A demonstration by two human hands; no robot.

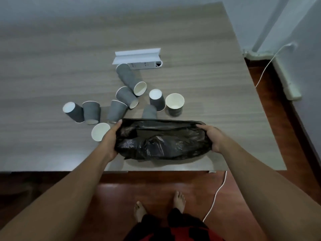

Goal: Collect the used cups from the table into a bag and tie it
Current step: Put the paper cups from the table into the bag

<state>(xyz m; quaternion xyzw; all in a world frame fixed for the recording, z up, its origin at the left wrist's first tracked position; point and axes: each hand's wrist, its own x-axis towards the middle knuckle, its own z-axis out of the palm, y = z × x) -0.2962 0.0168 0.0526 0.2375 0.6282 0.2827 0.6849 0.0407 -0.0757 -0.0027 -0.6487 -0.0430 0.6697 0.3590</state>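
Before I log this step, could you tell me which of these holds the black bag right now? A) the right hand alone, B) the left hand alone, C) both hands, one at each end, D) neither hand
C: the left hand and the right hand each grip one end of the black bag, above the table near its front edge.

Dim, bluish room light; soft glare streaks the near edge of the grey wood-grain table (52, 160). Wide-angle bending warps the edges, and everything looks slightly soft.
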